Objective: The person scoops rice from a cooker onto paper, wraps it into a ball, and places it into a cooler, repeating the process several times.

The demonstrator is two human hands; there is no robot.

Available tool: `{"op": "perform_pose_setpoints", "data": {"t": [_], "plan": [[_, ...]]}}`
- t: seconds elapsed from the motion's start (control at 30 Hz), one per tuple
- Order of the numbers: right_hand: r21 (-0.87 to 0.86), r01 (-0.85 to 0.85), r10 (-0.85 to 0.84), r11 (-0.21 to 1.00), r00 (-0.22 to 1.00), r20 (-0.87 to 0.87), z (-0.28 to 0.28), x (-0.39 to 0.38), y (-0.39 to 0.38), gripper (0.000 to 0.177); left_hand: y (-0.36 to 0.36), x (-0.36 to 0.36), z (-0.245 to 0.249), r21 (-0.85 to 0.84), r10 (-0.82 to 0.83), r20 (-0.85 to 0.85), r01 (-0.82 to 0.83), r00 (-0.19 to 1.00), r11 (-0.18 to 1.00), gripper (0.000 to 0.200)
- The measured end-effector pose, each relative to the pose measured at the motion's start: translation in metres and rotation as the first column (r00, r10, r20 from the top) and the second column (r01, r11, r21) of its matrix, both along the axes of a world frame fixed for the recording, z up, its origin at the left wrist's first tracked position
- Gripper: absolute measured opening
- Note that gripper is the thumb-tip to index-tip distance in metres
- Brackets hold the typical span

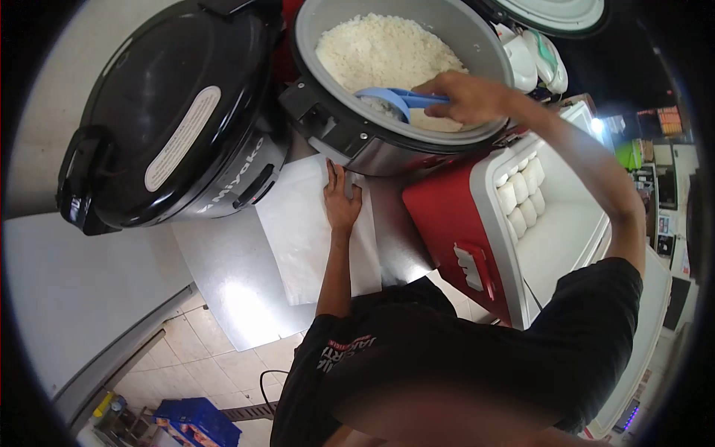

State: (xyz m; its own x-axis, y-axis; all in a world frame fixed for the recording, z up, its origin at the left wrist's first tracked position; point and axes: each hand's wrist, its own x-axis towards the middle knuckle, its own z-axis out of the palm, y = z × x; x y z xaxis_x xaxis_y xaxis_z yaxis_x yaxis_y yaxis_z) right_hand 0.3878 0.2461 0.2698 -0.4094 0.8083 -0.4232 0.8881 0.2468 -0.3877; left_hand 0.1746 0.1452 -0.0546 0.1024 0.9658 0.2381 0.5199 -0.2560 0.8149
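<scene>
My right hand [469, 98] is closed around the handle of a blue rice scoop [398, 95]. The scoop is inside the open rice cooker [491, 56], near its front rim, with some rice in its bowl. White cooked rice [387, 52] is heaped in the pot, higher toward the back. Below the cooker, my left hand [342, 203] rests with fingers apart on white wrapping paper [298, 238]. This paper lies on a metal table [223, 276], its top edge close to the cooker's base.
A closed black Miyako rice cooker [179, 112] stands at left. To the right, an open red cooler box [454, 223] holds several white wrapped bundles [521, 192]. White containers [518, 59] sit behind it. A blue crate [195, 423] is on the tiled floor.
</scene>
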Motion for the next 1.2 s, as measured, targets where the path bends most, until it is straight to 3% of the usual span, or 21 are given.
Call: {"op": "perform_pose_setpoints", "data": {"t": [0.03,0.07,0.13,0.17,0.23,0.27,0.33,0.37,0.43,0.57,0.63,0.67,0.8,0.87,1.1,1.17,1.2], "plan": [[-0.204,0.183,-0.166,0.962,0.981,0.098,0.017,-0.002,-0.003,0.042,-0.001,0.001,0.003,-0.008,0.007,0.021,-0.007,1.000,1.000,0.067],[-0.203,0.193,-0.178,0.960,0.980,0.093,0.017,0.005,-0.001,0.042,-0.003,0.001,0.005,-0.006,-0.005,0.016,0.005,1.000,1.000,0.067],[-0.549,0.341,-0.436,0.763,0.899,-0.046,0.017,0.024,0.022,0.045,0.000,0.001,0.008,-0.037,0.004,0.122,0.000,0.993,0.999,0.064],[-0.547,0.341,-0.438,0.764,0.898,-0.052,0.013,0.030,0.030,0.045,0.000,0.000,0.009,-0.033,0.001,0.118,0.003,0.993,0.999,0.064],[-0.199,0.379,-0.401,0.904,0.912,-0.084,0.000,0.041,0.046,0.044,0.000,0.000,0.010,-0.034,0.008,0.099,-0.004,0.995,0.999,0.061],[-0.205,0.379,-0.402,0.903,0.911,-0.087,-0.008,0.047,0.055,0.044,-0.002,0.000,0.008,-0.039,0.007,0.093,-0.004,0.996,0.999,0.061],[0.160,0.296,-0.312,0.942,0.947,0.082,-0.025,0.059,0.071,0.042,0.000,0.001,0.004,-0.070,0.007,0.088,-0.001,0.996,0.998,0.058],[0.154,0.300,-0.314,0.941,0.946,0.078,-0.038,0.066,0.074,0.042,-0.001,0.001,0.002,-0.074,0.004,0.082,0.002,0.997,0.997,0.058],[0.384,-0.031,0.005,0.923,0.998,0.070,-0.061,0.075,0.076,0.040,-0.001,-0.001,0.002,-0.070,-0.021,0.031,0.023,0.999,0.997,0.079],[0.315,-0.002,-0.035,0.949,0.993,0.109,-0.054,0.031,0.026,0.040,-0.005,0.000,0.005,-0.090,0.001,-0.033,-0.004,0.999,0.996,0.079],[0.263,-0.113,0.104,0.958,0.993,0.050,-0.046,0.025,0.017,0.039,-0.002,0.003,0.007,-0.155,0.029,0.028,-0.024,0.999,0.988,0.055],[0.158,-0.092,0.087,0.983,0.995,0.041,-0.038,0.013,0.010,0.040,-0.003,0.004,0.006,-0.156,0.029,0.026,-0.025,0.999,0.987,0.055],[0.245,-0.176,0.208,0.954,0.971,-0.114,-0.042,0.011,0.011,0.034,-0.001,0.004,0.005,-0.146,0.023,0.042,-0.017,0.999,0.989,0.056],[0.013,-0.060,0.061,0.998,0.996,-0.062,-0.014,0.001,-0.005,0.034,-0.001,0.000,0.007,-0.176,0.021,0.033,-0.015,0.999,0.984,0.056],[-0.002,-0.016,0.016,1.000,0.994,-0.111,0.009,0.028,-0.018,0.043,-0.004,0.005,0.006,-0.145,0.019,0.005,-0.018,1.000,0.989,0.059],[-0.119,0.059,-0.078,0.991,0.983,-0.167,0.009,0.033,-0.014,0.042,-0.002,0.003,0.002,-0.119,0.028,0.013,-0.026,1.000,0.993,0.060],[-0.111,0.055,-0.073,0.992,0.982,-0.172,0.012,0.034,-0.014,0.042,-0.004,0.003,-0.001,-0.086,0.018,-0.022,-0.020,1.000,0.996,0.070]]}}
